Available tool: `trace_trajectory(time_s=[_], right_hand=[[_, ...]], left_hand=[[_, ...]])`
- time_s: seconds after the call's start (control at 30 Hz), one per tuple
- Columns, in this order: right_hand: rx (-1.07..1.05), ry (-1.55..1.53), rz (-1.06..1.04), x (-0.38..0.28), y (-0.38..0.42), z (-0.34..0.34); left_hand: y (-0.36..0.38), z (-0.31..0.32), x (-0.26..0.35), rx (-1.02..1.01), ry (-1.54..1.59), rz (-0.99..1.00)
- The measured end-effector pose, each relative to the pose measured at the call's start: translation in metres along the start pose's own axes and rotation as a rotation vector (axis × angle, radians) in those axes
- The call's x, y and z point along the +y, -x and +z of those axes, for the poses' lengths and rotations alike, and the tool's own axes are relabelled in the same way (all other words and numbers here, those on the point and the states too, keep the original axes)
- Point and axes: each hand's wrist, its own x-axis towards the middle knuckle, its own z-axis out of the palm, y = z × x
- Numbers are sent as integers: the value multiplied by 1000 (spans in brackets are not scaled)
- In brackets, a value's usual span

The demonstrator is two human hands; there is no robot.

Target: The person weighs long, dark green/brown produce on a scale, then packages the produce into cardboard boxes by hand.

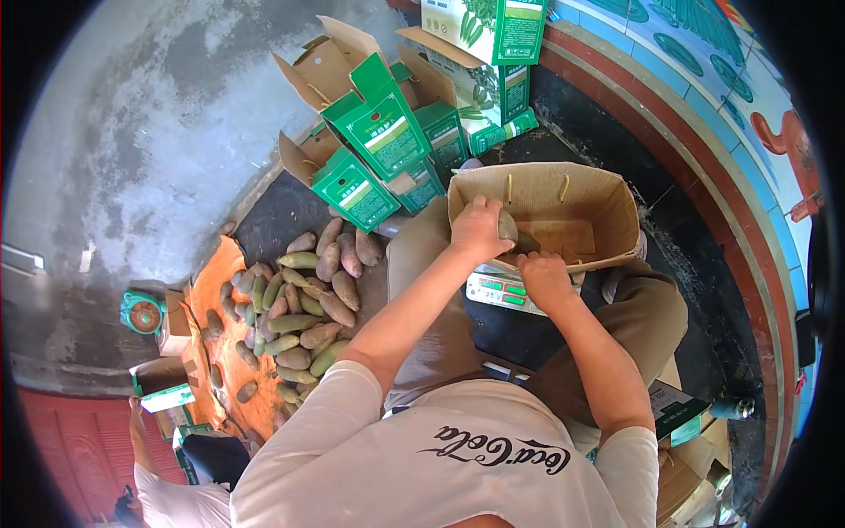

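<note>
An uncovered cardboard box with two yellow cord handles sits on a digital scale between the knees. My left hand reaches over its left side, closed around a thick brownish vegetable. A second dark vegetable shows inside the box between my hands. At the near rim is my right hand, its fingers curled inward beside that second vegetable. What the right fingers grip is hidden. On the left, a large pile of elongated brown and green vegetables lies on the floor.
Green printed boxes stand with flaps up at the back, beside more stacked cartons. An orange sheet lies under part of the pile. A teal fan is farther left. Another person's arm reaches to a box at lower left.
</note>
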Motion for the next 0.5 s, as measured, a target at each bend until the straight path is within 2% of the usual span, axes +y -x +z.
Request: trace_trajectory(time_s=[0.13, 0.3, 0.37, 0.47, 0.5], right_hand=[[-2, -30, 1, 1, -2, 3], [-22, -13, -2, 1, -4, 6], [-16, -28, -17, 2, -2, 6], [34, -61, -31, 3, -2, 4], [56, -73, -39, 4, -3, 4]], left_hand=[[0, 29, -26, 75, 213, 53], [32, -17, -32, 282, 454, 184], [51, -42, -50, 470, 462, 181], [80, -58, -101, 680, 473, -30], [89, -53, -129, 750, 391, -57]])
